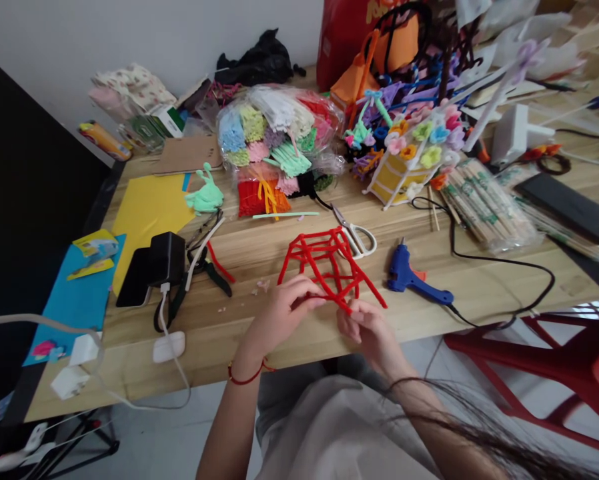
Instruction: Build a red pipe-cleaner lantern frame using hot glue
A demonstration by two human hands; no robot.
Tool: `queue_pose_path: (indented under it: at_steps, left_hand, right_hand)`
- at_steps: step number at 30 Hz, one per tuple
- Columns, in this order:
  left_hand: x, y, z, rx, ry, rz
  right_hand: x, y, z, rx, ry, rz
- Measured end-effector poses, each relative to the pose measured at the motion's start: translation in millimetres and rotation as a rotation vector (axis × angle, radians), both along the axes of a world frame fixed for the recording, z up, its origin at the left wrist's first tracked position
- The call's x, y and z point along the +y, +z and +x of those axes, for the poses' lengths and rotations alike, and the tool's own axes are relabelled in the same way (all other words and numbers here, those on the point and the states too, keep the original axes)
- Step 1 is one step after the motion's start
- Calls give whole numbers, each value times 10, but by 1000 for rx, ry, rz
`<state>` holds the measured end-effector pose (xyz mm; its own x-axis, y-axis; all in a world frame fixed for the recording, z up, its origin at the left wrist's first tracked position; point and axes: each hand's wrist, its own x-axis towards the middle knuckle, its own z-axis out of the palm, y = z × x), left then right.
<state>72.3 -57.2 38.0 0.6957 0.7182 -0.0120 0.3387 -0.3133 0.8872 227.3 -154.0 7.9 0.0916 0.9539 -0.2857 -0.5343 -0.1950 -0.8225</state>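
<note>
Counter: A pale wood-grain surface (204,343) carries everything. Clock positions centre on the red frame, with 12 o'clock pointing away from the person.
Red frame: The small, open cage of fuzzy red craft stems (319,233) stands at the near-middle of the counter, right in front of the person.
Left hand: From 7 o'clock, the hand (279,317) brings its fingers narrowly together on a red stem near the frame's front corner, seemingly to steady it.
Right hand: From 5 o'clock, the hand (372,327) pinches the tip of a crossing stem; two grips so near each other probably keep the soft joint from shifting.
Look of the frame: Bright red and see-through, narrower at its top rim than at its spread lower part. Slanting bars join crosswise strips, and one long loose end slopes out to 4 o'clock. Its slightly wavy lines suggest pliable stems.
Scissors: White-handled metal scissors (348,229) lie at 1 o'clock, close behind the frame, likely for easy reach.
Glue gun: The blue glue gun (402,263) rests on its side at 3 o'clock, apart from the frame, perhaps keeping its nozzle away from the hands.
Stem bundles: Multicoloured fuzzy stems in clear plastic (279,127) sit at 11 o'clock.
</note>
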Motion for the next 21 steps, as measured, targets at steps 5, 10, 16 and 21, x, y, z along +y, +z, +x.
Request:
queue_pose_path:
  at_steps: [5,10,16,21]
  left_hand:
    - [-41,83,73,138,84,138]
    - [-45,107,28,205,141,285]
    - [215,-129,-137,-107,233,176]
    - [543,-317,-153,-269,462,200]
  right_hand:
    - [20,58,163,56,34,63]
    - [12,-11,219,-142,20,52]
    - [-49,-93,167,-656,78,132]
    - [-33,-118,115,-728,113,192]
